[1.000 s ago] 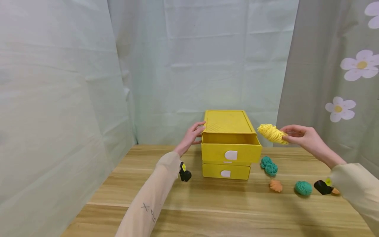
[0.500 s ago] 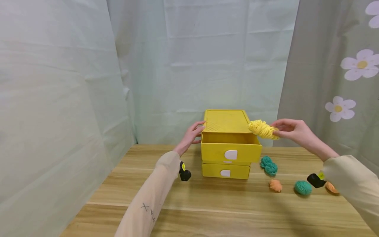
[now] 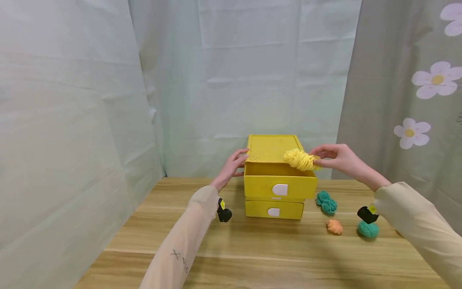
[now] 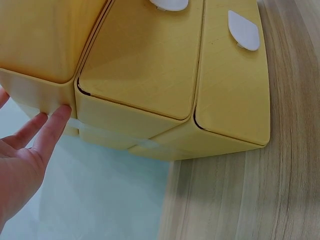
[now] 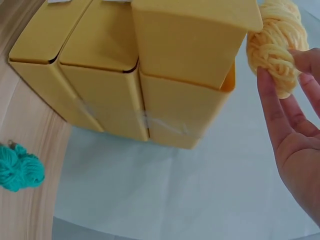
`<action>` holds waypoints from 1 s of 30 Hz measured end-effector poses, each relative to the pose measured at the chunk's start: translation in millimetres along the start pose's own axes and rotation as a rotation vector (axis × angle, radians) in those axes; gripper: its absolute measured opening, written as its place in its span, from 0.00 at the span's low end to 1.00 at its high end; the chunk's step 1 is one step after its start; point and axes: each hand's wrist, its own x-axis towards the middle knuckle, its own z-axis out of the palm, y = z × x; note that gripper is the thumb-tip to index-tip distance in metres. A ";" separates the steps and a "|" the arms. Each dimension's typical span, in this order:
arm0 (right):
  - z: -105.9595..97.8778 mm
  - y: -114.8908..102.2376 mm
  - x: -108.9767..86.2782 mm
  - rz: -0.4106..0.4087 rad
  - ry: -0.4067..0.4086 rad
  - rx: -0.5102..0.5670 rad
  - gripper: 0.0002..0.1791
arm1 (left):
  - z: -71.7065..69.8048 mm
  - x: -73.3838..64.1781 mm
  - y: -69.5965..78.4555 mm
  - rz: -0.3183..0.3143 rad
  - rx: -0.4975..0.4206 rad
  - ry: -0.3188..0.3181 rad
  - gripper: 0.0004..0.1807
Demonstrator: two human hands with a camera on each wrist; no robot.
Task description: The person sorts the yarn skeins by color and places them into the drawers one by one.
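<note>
A yellow drawer cabinet (image 3: pixel 273 146) stands on the table with its top drawer (image 3: pixel 267 188) pulled out and the lower drawers closed. My right hand (image 3: pixel 335 157) pinches a skein of yellow yarn (image 3: pixel 299 159) above the right side of that open drawer. In the right wrist view, thumb and fingertips grip one end of the yarn (image 5: pixel 277 45). My left hand (image 3: pixel 231 166) rests against the cabinet's left side, fingers extended. Its fingertips (image 4: pixel 62 111) touch the side wall in the left wrist view. The inside bottom of the drawer is hidden in the head view.
Right of the cabinet lies a teal yarn skein (image 3: pixel 327 203). Nearer the front are a small orange yarn bundle (image 3: pixel 334 226) and a teal yarn ball (image 3: pixel 368 230); another orange piece is mostly behind the right sleeve. Pale curtains (image 3: pixel 249 80) hang behind the table (image 3: pixel 223 257).
My right hand has carried the yellow yarn leftward, from beside the cabinet to above the open top drawer. The left hand has stayed against the cabinet's side.
</note>
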 end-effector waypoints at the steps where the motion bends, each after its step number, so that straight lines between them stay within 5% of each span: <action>1: 1.5 -1.2 2.1 -0.003 -0.007 0.004 0.14 | -0.2 1.0 -1.6 0.002 -0.001 0.007 0.26; 16: 20.9 -10.7 26.6 -0.034 -0.077 0.033 0.14 | -0.4 0.8 -5.5 0.023 0.029 0.030 0.25; 24: 23.7 -8.6 30.7 -0.029 -0.098 0.041 0.15 | 5.8 -17.9 19.8 0.022 0.037 -0.013 0.25; 30: 24.3 -7.5 31.4 0.003 -0.161 0.094 0.21 | 6.4 -18.8 20.3 0.020 0.039 -0.008 0.25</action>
